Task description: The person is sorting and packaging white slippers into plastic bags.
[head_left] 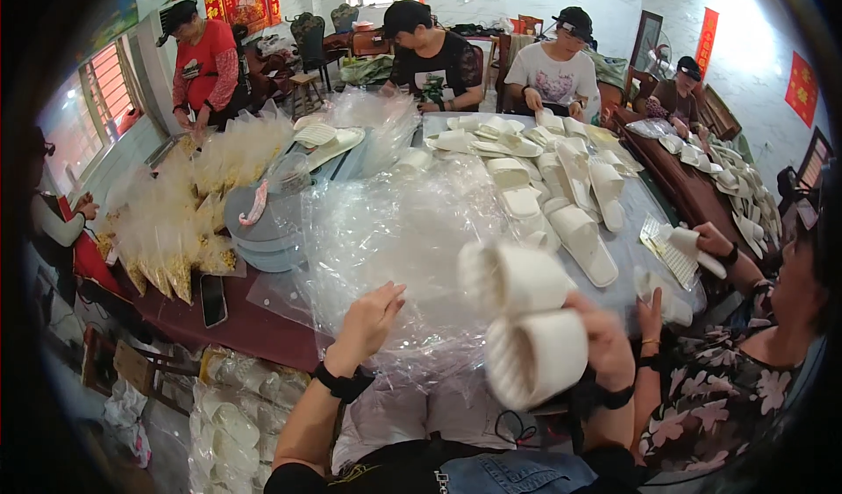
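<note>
A pair of white slippers [537,358] hangs in my right hand [603,340], which is closed around their edges above the near side of the table. The slippers are slightly blurred, one above the other, with their open toes and quilted straps showing. My left hand [373,317] has its fingers stretched out over the near left edge of a heap of clear plastic bags [386,231]; whether it touches the film I cannot tell. Further right lie several loose white slippers [583,244] on the table.
Upright bags of yellow bits [171,239], a round grey stool-like container [267,239] and a phone [213,301] stand or lie to the left. Wrapped slippers [232,424] are piled below left. A co-worker's hand [649,314] handles slippers close on my right; several people work around the table.
</note>
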